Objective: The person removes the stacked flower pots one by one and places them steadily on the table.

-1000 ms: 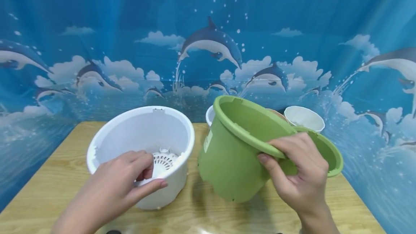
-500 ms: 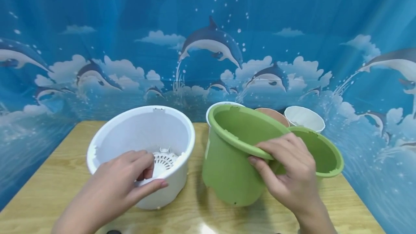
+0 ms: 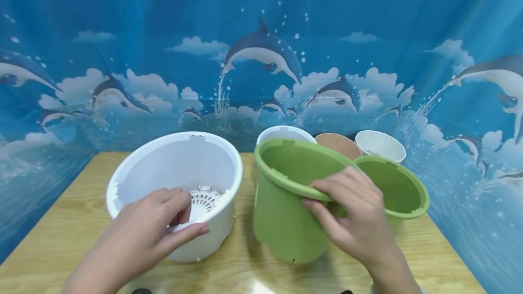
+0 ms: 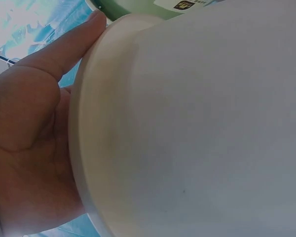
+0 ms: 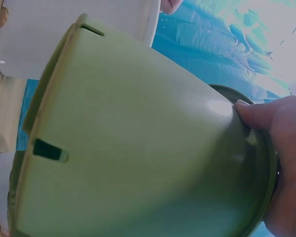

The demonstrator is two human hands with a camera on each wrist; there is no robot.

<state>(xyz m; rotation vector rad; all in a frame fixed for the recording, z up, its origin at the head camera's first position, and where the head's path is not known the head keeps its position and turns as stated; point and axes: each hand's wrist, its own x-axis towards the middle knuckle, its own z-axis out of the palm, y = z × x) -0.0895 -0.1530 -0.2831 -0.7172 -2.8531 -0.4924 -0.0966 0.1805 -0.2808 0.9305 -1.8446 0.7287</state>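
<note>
A white plastic flowerpot (image 3: 208, 239) with a slotted bottom stands on the left side of the table. My left hand (image 3: 143, 228) grips its near rim, fingers curled inside and thumb outside; the left wrist view shows the thumb along the rim. On the right, my right hand (image 3: 351, 214) pinches the near right rim of a green plastic flowerpot (image 3: 286, 226), thumb below the lip. This green pot leans and seems held just off the table; notches show along its bottom edge (image 5: 49, 150) in the right wrist view. A second green pot (image 3: 392, 189) stands behind my right hand.
Behind the held green pot are a smaller white pot (image 3: 286, 133), a brown pot (image 3: 337, 144) and a white ribbed pot (image 3: 380, 144). The wooden table (image 3: 61, 239) ends at a blue dolphin curtain (image 3: 184, 22). Dark round objects (image 3: 141, 291) show at the near edge.
My right hand has moved left and slightly down with the green pot, which now leans less. More of the pots behind it shows. The left hand keeps its grip on the white pot.
</note>
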